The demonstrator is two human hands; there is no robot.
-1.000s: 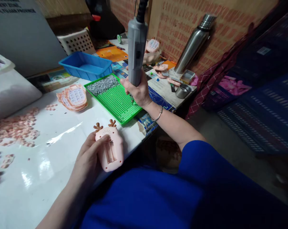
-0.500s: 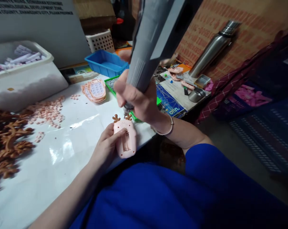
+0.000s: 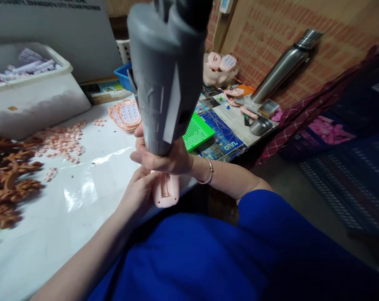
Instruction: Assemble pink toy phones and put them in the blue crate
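Note:
My left hand [image 3: 141,186] grips a pink plastic toy phone [image 3: 166,196] by its side at the table's front edge. The phone's back faces up, showing an open battery slot and screw holes at the lower corners. Wrapped around the lower end of a grey electric screwdriver [image 3: 158,92], my right hand [image 3: 173,158] holds it upright over the phone's top half. That hand and the tool hide the tip and the phone's upper end, so I cannot tell whether the tip touches a screw hole.
Brown antler pieces [image 3: 12,184] and small pink parts [image 3: 64,142] lie on the white table at left, by a white bin [image 3: 35,102]. Pink keypad panels [image 3: 126,115] sit behind my hands. A green perforated tray [image 3: 198,131], metal cup [image 3: 260,125] and steel flask [image 3: 283,69] stand at right.
My right hand has brought the screwdriver down and left, from above the green tray to over the phone. The antlers on the phone are now covered. My left hand keeps its hold.

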